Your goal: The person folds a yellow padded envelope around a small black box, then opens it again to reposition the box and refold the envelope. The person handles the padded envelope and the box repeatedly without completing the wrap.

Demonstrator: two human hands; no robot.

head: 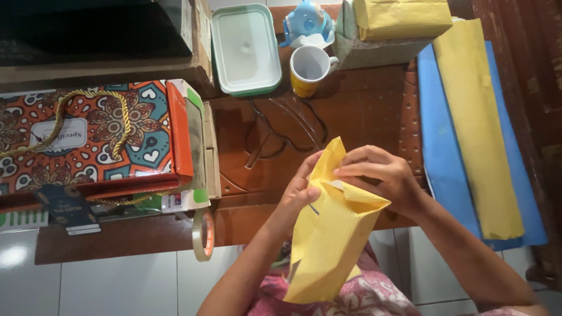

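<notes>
A box wrapped in yellow striped paper (331, 240) stands tilted over my lap, its upper end toward the wooden table (363, 105). My left hand (300, 190) grips the left side of that upper end, thumb on the paper. My right hand (380, 175) presses the folded paper flaps down on the top right. A corner flap (332, 153) sticks up between the two hands.
A roll of tape (203, 235) hangs at the table's front edge. A patterned gift bag with gold rope handles (93, 131) lies at left. Behind are a white lidded container (246, 47), a yellow mug (309, 70), scissors (281, 131) and another yellow parcel (404, 17). Yellow paper (480, 129) lies over blue sheets (445, 164) at right.
</notes>
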